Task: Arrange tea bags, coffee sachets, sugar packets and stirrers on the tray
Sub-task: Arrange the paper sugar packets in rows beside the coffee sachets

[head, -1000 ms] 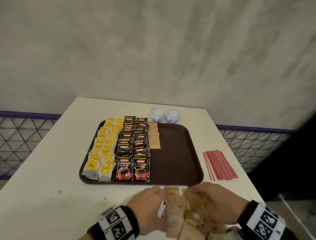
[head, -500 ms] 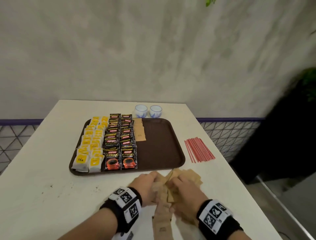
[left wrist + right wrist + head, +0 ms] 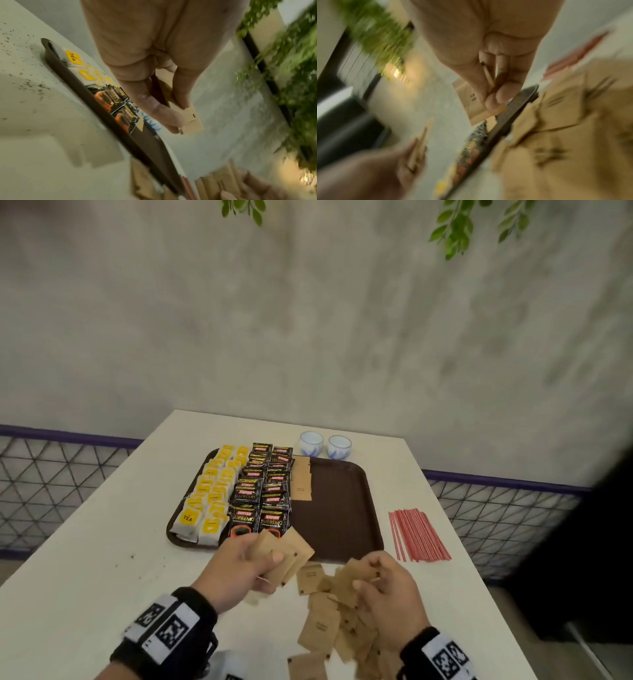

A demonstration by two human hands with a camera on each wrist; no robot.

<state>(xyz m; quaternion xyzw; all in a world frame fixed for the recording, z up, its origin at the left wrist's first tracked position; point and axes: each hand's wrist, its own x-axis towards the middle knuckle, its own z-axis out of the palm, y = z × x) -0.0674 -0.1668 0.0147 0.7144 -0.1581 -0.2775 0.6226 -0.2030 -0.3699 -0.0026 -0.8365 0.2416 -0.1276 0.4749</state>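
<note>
A brown tray [image 3: 342,508] holds rows of yellow tea bags [image 3: 212,494] at its left, black coffee sachets [image 3: 263,491] beside them, and brown sugar packets [image 3: 303,484] in a short column. My left hand [image 3: 246,563] grips a small stack of sugar packets [image 3: 287,553] just in front of the tray's near edge; the left wrist view shows the stack [image 3: 187,116] pinched between thumb and fingers. My right hand [image 3: 383,583] pinches sugar packets [image 3: 471,100] above a loose pile [image 3: 329,625] on the table. Red stirrers [image 3: 418,534] lie right of the tray.
Two small blue-and-white cups [image 3: 325,445] stand behind the tray. The white table [image 3: 85,559] ends at a wire fence on both sides. Dark specks dot the table at the left. Green leaves hang from above.
My left hand has lifted away from the pile with a stack of sugar packets, moving toward the tray's near edge. My right hand has picked packets up from the pile.
</note>
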